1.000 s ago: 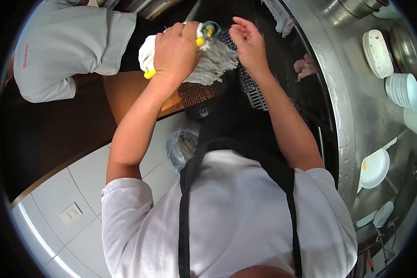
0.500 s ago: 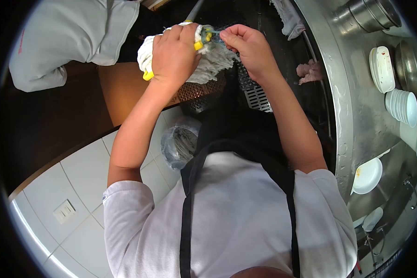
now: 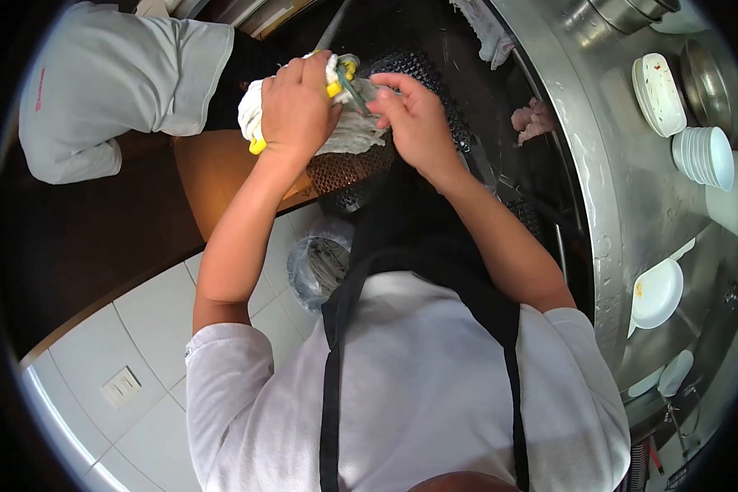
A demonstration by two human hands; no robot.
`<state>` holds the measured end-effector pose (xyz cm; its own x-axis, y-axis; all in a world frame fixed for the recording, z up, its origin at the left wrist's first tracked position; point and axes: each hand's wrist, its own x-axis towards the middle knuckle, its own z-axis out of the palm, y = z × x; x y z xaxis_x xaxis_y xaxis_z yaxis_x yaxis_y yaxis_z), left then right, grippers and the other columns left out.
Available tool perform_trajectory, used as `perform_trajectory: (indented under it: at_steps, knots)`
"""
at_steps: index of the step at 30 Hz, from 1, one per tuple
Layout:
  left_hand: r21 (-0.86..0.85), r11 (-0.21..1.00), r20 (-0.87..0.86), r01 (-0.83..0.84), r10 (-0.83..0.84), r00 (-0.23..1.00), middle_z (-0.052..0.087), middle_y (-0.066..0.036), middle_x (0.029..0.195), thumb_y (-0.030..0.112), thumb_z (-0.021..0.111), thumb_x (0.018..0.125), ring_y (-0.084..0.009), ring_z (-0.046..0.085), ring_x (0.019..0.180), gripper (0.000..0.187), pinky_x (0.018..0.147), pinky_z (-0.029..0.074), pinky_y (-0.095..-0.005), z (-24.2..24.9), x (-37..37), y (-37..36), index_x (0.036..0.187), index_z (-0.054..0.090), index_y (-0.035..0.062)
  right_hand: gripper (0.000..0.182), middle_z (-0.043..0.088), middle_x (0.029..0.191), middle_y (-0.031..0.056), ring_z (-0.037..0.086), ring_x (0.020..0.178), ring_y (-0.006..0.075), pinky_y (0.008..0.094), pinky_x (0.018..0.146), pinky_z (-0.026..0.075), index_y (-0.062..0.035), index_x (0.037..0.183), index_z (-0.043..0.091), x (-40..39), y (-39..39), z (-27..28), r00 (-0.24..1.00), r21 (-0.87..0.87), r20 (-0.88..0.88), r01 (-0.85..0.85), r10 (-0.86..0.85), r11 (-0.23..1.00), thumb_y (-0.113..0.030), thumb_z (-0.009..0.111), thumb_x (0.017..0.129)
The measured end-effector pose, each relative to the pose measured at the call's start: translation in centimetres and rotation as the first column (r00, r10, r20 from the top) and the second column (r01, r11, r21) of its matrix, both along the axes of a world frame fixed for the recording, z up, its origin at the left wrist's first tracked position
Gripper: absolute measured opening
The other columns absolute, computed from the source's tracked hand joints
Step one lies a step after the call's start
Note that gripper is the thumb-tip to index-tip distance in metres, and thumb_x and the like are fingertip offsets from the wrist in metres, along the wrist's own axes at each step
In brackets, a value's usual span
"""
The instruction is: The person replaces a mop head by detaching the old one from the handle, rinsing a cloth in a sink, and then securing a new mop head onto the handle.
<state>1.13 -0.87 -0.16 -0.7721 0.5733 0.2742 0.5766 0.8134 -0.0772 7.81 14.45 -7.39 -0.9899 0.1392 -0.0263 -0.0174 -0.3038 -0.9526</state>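
A mop head [image 3: 354, 138] of white strands with yellow plastic parts is held up in front of me, its grey handle [image 3: 334, 29] reaching away toward the top. My left hand [image 3: 297, 108] is wrapped over the strands and the yellow frame. Beside it, a thin greenish strip [image 3: 353, 90] hangs at the yellow end of the mop. My right hand [image 3: 418, 123] pinches the strip's free end between thumb and fingers. What the strip is made of cannot be made out.
A person in a grey shirt [image 3: 135, 90] stands at upper left by the brown counter [image 3: 98, 238]. Below is a lined bin [image 3: 303, 271]. Along the right runs a steel counter [image 3: 607, 197] with stacked bowls [image 3: 703, 158] and a white dish [image 3: 662, 94]. A pink cloth [image 3: 533, 120] hangs there.
My right hand has moved down and left, closer to the mop, and the strip now slants downward instead of being pulled sideways. My left hand keeps its hold.
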Motion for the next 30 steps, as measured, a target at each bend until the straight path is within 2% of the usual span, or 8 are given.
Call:
perform_trajectory:
  at_steps: [6, 7, 10, 15, 18, 25, 28, 30]
  knots:
    - [0.013, 1.0, 0.081, -0.027, 0.026, 0.996, 0.062, -0.008, 0.103, 0.01, 0.085, 0.057, -0.0298, 0.06, 0.097, 0.077, 0.08, 0.042, -0.0404, -0.1, 0.8, 0.1, 0.127, 0.051, 0.01, 0.019, 0.072, 0.09, 0.0101, 0.068, 0.081, 0.0134, 0.0267, 0.073, 0.053, 0.0014, 0.108, 0.066, -5.0, -0.7, -3.3, 0.995, -0.023, -0.044, 0.089, -0.09, 0.996, -0.01, 0.064, 0.093]
    - [0.018, 0.999, 0.089, -0.027, 0.025, 0.996, 0.062, -0.009, 0.103, 0.01, 0.085, 0.057, -0.0298, 0.06, 0.097, 0.077, 0.08, 0.042, -0.0406, -0.3, 1.0, 0.1, 0.127, 0.051, 0.0098, 0.016, 0.072, 0.089, 0.0089, 0.068, 0.08, 0.0126, 0.026, 0.074, 0.053, 0.0012, 0.103, 0.068, -5.5, -0.7, -3.4, 0.999, -0.118, -0.031, 0.023, -0.027, 0.993, -0.01, 0.066, 0.092]
    - [0.029, 0.999, 0.102, -0.026, 0.023, 0.995, 0.062, -0.008, 0.105, 0.01, 0.086, 0.057, -0.0299, 0.06, 0.096, 0.079, 0.08, 0.041, -0.0409, -0.4, 0.7, -0.5, 0.127, 0.051, 0.0095, 0.015, 0.072, 0.089, 0.0082, 0.067, 0.08, 0.0108, 0.0253, 0.074, 0.053, 0.0009, 0.103, 0.068, -6.8, -0.4, -3.7, 0.994, -0.045, -0.072, -0.089, 0.085, 0.995, -0.009, 0.067, 0.09]
    - [0.031, 0.998, 0.098, -0.049, 0.046, 0.994, 0.062, -0.008, 0.103, 0.01, 0.087, 0.054, -0.0292, 0.06, 0.096, 0.08, 0.08, 0.041, -0.0396, 0.0, 0.4, -0.8, 0.126, 0.053, 0.0113, 0.013, 0.064, 0.08, 0.0149, 0.065, 0.073, 0.0268, 0.0367, 0.068, 0.051, 0.0, 0.094, 0.059, -6.5, -1.2, -2.5, 0.97, 0.376, -0.243, 0.111, -0.018, 0.92, -0.013, 0.055, 0.095]
    - [0.055, 0.998, 0.09, -0.04, 0.035, 0.995, 0.061, -0.007, 0.1, 0.01, 0.088, 0.053, -0.0287, 0.06, 0.095, 0.08, 0.079, 0.041, -0.0392, -0.3, 0.2, -0.7, 0.125, 0.054, 0.012, 0.011, 0.063, 0.08, 0.0137, 0.062, 0.072, 0.025, 0.0365, 0.066, 0.049, -0.0005, 0.097, 0.056, -5.9, -1.0, -2.3, 0.991, 0.235, -0.123, -0.022, 0.052, 0.972, -0.011, 0.053, 0.095]
    - [0.032, 0.999, 0.098, -0.016, 0.013, 0.995, 0.061, -0.007, 0.099, 0.011, 0.087, 0.054, -0.027, 0.059, 0.093, 0.079, 0.079, 0.041, -0.0385, -0.9, 0.7, -0.7, 0.126, 0.054, 0.0118, 0.013, 0.059, 0.081, 0.0103, 0.058, 0.072, 0.0184, 0.0314, 0.067, 0.047, -0.0007, 0.1, 0.056, -4.8, -1.2, -4.5, 0.991, 0.183, -0.131, -0.015, 0.039, 0.983, -0.013, 0.053, 0.096]
    - [0.036, 0.999, 0.099, -0.007, 0.003, 0.995, 0.06, -0.006, 0.099, 0.011, 0.087, 0.054, -0.0271, 0.06, 0.093, 0.079, 0.079, 0.041, -0.0387, -0.8, 0.6, -0.8, 0.126, 0.054, 0.012, 0.014, 0.06, 0.084, 0.0089, 0.059, 0.077, 0.0166, 0.0294, 0.07, 0.047, -0.0027, 0.101, 0.06, -4.7, -1.4, -5.1, 0.995, -0.128, -0.089, -0.065, 0.054, 0.99, -0.015, 0.058, 0.095]
    - [0.041, 0.999, 0.095, -0.017, 0.013, 0.995, 0.06, -0.006, 0.098, 0.012, 0.087, 0.054, -0.0273, 0.06, 0.093, 0.079, 0.078, 0.041, -0.0388, -0.5, 0.4, -0.8, 0.126, 0.054, 0.0125, 0.014, 0.061, 0.086, 0.0084, 0.06, 0.08, 0.0181, 0.0294, 0.072, 0.047, -0.0039, 0.1, 0.062, -3.2, -0.9, -4.6, 0.987, 0.039, -0.157, -0.025, 0.031, 0.999, -0.015, 0.063, 0.092]
